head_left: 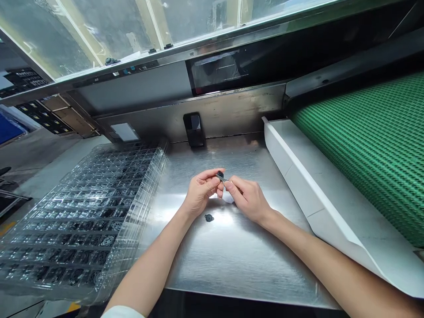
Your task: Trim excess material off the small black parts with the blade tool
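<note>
The small black part (220, 174) is pinched in my left grip (200, 191) over the counter (212, 260); my right grip (247, 197), clamped on a slim tool (223, 179), points it leftward across the part. A loose black piece (209, 217) lies nearer my left.

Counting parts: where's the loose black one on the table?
In the head view, the black part lies on the table, below and slightly right of the left hand.

Small black part (220, 174): partly hidden by the left hand (199, 191).
Thin shiny thing (222, 179): one end hidden in the right hand (248, 196), too small to name.
Clear trays (141, 207): cut off at the left edge.
Green belt (371, 145): cut off at the right edge.
</note>
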`<state>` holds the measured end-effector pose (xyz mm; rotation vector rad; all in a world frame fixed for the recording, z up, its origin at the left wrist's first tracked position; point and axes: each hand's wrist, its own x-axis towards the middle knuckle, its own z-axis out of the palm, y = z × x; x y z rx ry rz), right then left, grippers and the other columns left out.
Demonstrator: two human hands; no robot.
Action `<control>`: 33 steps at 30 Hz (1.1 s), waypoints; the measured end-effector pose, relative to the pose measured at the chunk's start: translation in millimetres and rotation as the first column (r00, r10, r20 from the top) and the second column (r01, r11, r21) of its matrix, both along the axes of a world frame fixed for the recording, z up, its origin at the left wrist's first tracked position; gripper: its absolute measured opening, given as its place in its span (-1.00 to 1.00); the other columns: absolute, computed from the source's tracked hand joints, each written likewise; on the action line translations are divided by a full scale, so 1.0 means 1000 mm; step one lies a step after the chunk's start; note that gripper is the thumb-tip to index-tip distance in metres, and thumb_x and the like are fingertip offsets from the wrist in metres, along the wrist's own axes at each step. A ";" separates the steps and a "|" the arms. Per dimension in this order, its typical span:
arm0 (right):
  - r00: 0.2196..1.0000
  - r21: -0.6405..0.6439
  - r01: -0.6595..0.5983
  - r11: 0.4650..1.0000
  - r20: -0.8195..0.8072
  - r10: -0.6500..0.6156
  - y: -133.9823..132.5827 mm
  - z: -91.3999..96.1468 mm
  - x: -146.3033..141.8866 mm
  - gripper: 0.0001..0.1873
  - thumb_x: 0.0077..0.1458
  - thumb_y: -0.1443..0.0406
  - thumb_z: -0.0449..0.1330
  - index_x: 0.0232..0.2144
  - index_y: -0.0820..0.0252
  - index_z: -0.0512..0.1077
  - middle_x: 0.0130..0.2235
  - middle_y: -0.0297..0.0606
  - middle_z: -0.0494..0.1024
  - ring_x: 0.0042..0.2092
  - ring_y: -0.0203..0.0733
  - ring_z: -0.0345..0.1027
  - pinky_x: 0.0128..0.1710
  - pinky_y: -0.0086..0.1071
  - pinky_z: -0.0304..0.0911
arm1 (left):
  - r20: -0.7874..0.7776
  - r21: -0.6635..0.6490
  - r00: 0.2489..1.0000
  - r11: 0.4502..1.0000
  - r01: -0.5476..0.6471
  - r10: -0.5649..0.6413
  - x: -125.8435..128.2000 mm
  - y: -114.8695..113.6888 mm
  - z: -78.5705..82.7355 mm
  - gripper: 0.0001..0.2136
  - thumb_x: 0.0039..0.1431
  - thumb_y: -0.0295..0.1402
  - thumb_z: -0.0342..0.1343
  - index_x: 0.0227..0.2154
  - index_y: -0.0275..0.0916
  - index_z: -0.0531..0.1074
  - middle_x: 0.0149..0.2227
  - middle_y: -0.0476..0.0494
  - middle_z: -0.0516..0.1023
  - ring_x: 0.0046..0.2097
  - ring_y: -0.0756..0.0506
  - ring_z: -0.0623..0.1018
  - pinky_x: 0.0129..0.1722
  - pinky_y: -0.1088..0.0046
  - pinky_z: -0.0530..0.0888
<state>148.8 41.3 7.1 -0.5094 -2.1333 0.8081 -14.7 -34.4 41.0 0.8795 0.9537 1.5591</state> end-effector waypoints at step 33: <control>0.995 -0.093 0.055 0.994 -0.073 -0.062 -0.002 0.003 0.000 -0.44 0.56 -0.03 -0.05 -0.43 0.17 0.25 -0.52 -0.43 0.19 -0.48 -0.29 0.08 -0.42 -0.38 -0.05 | 0.071 -0.024 0.997 0.999 0.030 -0.028 -0.002 0.000 0.000 -0.54 0.06 -0.24 0.45 -0.02 -0.34 0.52 -0.47 -0.03 0.50 -0.51 0.01 0.47 -0.48 0.51 0.39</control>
